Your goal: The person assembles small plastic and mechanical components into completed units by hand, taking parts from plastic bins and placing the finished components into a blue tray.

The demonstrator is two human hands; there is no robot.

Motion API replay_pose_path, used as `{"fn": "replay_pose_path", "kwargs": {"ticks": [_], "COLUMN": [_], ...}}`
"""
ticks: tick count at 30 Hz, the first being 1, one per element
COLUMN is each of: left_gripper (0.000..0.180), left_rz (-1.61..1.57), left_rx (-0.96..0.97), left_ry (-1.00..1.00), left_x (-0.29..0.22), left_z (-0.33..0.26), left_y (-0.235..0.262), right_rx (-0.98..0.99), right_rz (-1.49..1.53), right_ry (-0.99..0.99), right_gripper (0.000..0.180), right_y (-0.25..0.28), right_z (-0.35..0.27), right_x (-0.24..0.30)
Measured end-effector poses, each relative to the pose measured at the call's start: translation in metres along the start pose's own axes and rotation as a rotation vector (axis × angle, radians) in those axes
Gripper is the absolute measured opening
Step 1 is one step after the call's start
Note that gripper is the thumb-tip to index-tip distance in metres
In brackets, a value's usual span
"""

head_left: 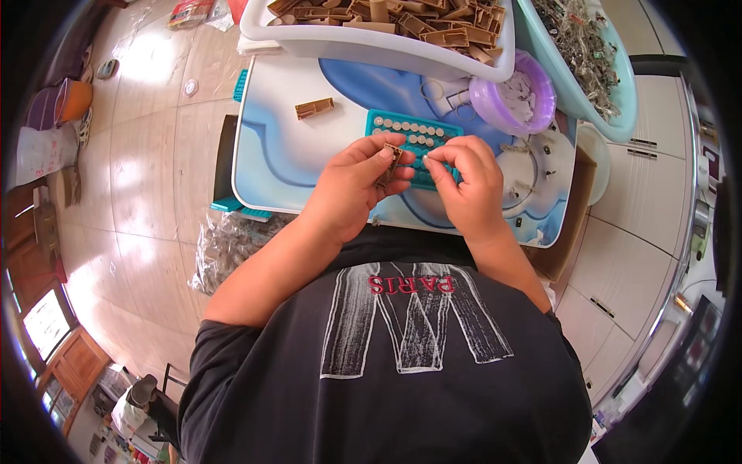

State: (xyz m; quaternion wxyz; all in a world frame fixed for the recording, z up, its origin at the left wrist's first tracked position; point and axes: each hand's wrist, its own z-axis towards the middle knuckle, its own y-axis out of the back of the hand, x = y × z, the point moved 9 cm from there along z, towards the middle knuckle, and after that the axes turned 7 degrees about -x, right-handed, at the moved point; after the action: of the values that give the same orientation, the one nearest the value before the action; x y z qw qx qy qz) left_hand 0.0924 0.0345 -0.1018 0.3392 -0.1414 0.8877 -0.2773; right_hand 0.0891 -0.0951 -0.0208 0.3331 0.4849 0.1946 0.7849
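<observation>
1. My left hand [357, 179] pinches a brown clip [390, 161] above the desk [278, 147]; fingers pressed on it.
2. My right hand [462, 182] fingers pinch a small white piece [426, 160]; just beside the clip, over the teal tray [402, 127].

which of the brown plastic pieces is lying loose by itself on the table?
The brown piece on the blue-and-white table top, left of the teal tray. The others are heaped in the white tub, and one is in the left hand.
</observation>
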Motion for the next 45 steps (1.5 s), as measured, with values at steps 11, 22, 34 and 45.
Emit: {"fn": "replay_pose_path", "kwargs": {"ticks": [11,22,34,45], "left_gripper": [0.028,0.028,0.028,0.028], "left_rz": [-0.051,-0.062,-0.033,-0.063], "left_rx": [0.02,0.009,-0.09,-0.115], "left_ry": [-0.011,0.0,0.107,0.085], "left_x": [0.001,0.005,0.005,0.003], "left_z": [-0.001,0.001,-0.002,-0.003], "left_y": [-0.011,-0.007,-0.003,0.003], "right_rx": [-0.011,0.049,-0.123,-0.264], "right_rz": [0.023,0.052,0.0,-0.14], "right_ry": [0.174,0.222,0.205,0.196], "right_gripper": [0.016,0.015,0.016,0.007], "right_y": [-0.012,-0.012,0.032,0.054], "right_z": [0.012,0.007,0.044,0.113], "right_x": [0.029,0.035,0.025,0.001]}}
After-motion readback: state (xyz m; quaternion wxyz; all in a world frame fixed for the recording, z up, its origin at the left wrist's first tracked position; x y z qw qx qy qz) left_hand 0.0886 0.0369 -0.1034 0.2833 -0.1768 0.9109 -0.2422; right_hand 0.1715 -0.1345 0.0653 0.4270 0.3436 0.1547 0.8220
